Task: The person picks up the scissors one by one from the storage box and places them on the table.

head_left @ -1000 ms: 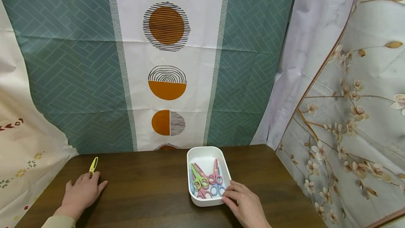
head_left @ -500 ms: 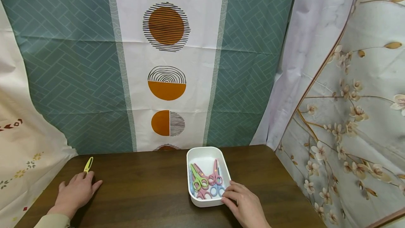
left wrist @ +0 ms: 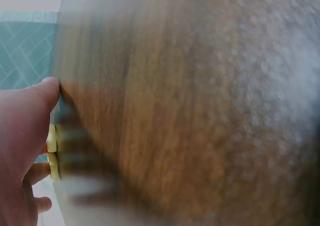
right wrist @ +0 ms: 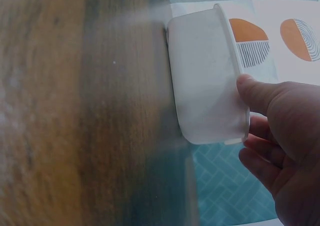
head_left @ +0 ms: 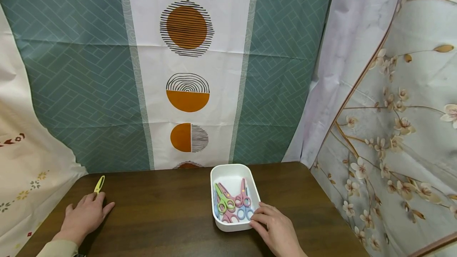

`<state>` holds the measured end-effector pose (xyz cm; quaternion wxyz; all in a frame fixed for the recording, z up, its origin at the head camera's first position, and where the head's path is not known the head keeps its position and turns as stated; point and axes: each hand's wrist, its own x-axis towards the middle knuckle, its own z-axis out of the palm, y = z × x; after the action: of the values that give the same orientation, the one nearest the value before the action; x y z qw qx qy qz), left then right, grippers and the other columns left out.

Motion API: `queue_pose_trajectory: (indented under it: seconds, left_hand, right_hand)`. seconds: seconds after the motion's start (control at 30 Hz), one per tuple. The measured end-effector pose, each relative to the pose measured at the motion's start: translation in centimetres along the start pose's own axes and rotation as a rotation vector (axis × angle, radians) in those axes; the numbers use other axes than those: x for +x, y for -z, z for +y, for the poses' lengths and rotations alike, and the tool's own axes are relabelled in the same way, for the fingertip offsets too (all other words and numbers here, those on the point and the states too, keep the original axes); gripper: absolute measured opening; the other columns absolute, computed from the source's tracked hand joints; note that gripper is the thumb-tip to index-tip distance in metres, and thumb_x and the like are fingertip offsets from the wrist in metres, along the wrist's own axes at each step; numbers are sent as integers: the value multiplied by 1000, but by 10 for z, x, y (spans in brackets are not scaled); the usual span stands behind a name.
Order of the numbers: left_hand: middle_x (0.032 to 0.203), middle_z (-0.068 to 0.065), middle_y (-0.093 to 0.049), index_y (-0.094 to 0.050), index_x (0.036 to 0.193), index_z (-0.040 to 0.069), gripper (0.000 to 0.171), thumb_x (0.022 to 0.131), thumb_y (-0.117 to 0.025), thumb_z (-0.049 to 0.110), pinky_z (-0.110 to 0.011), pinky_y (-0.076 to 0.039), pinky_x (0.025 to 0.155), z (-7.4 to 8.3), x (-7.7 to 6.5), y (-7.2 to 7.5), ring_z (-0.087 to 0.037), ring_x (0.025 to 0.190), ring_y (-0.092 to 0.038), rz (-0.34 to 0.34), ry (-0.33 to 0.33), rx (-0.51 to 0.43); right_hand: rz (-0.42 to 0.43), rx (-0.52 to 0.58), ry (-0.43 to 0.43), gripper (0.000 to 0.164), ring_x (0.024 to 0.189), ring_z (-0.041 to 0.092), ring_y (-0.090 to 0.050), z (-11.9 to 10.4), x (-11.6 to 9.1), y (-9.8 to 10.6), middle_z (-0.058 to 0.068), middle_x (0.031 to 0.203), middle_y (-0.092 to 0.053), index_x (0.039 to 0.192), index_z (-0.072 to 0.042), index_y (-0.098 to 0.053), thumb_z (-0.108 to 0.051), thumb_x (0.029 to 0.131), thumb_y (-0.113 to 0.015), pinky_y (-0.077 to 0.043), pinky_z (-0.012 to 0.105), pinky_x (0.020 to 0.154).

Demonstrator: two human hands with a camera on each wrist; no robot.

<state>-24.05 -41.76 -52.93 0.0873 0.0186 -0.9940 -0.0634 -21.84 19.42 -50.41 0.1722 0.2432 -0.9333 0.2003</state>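
Yellow scissors (head_left: 99, 184) lie on the table at the far left in the head view, tips pointing away. My left hand (head_left: 82, 215) rests over them, palm down, its fingertips touching the handle end, which it covers in that view. The left wrist view shows the yellow handle loops (left wrist: 52, 138) on the table by the fingers, with the thumb apart. A white plastic box (head_left: 233, 228) stands right of the middle, and my right hand (head_left: 276, 229) pinches its near right corner, thumb outside and fingers at the rim.
Inside the box lie several scissors: green scissors (head_left: 225, 201), pink scissors (head_left: 244, 195) and blue scissors (head_left: 241, 212). The dark wooden table (head_left: 160, 209) ends at a patterned curtain (head_left: 192, 142) behind. A floral cloth (head_left: 396, 162) hangs on the right.
My left hand has slid a little to the left along with the yellow scissors, then come nearly to rest. The right hand and the box have stayed in place.
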Motion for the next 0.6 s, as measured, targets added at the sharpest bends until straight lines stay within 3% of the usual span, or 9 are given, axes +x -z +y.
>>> queue_pose_trajectory:
  seconds: [0.6]
  left_hand:
    - [135, -43, -54, -58, 135, -10, 60, 114, -59, 46, -89, -34, 92, -3, -1, -4, -65, 127, -50, 35, 14, -36]
  right_hand:
    - [18, -13, 13, 4, 132, 22, -68, 0, -1, 0, -17, 112, -74, 98, -31, -86, -35, 97, -86, -61, 49, 99]
